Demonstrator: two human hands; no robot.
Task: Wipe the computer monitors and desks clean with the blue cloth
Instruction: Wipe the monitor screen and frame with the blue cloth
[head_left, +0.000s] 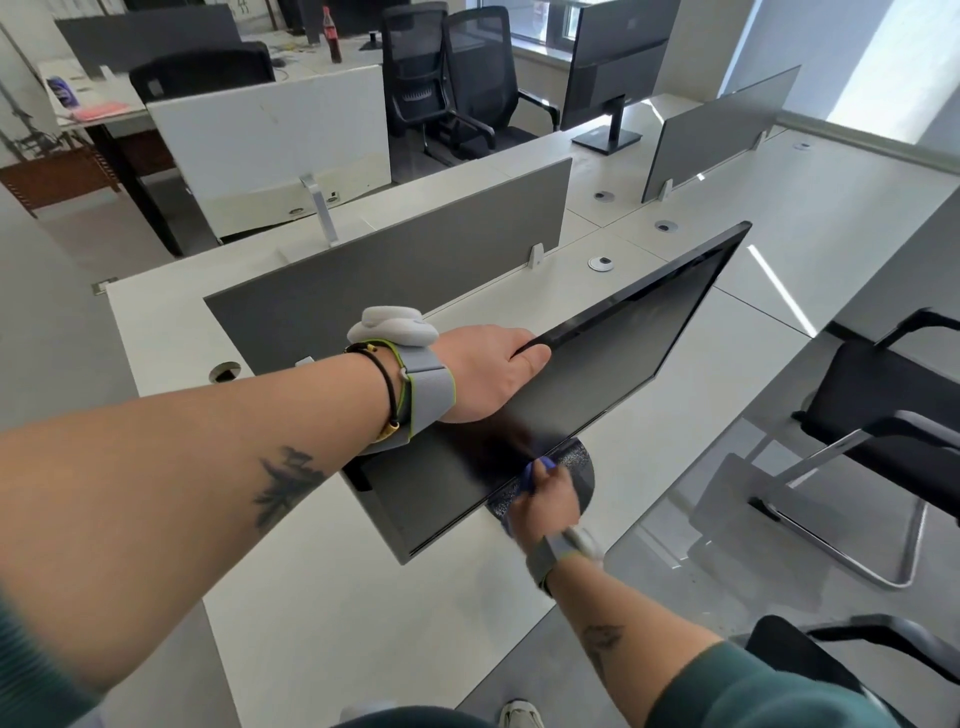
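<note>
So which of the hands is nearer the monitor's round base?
Right. The right hand, holding the blue cloth, is over the round base at the monitor's lower edge. The left hand grips its top edge, farther up.

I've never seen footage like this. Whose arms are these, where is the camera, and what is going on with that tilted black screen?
There is no robot: this is a person cleaning, filmed by one wide-angle camera on their head, looking down along both forearms. The grey strap with a pale pod on the wrist looks like a worn device. The left hand grips the top edge of the flat black computer monitor, steadying it. The right hand, lower down and blurred, holds a bunched blue cloth against the screen's bottom edge, near the monitor's round dark base. All this stands on a white desk with a grey divider panel.
</note>
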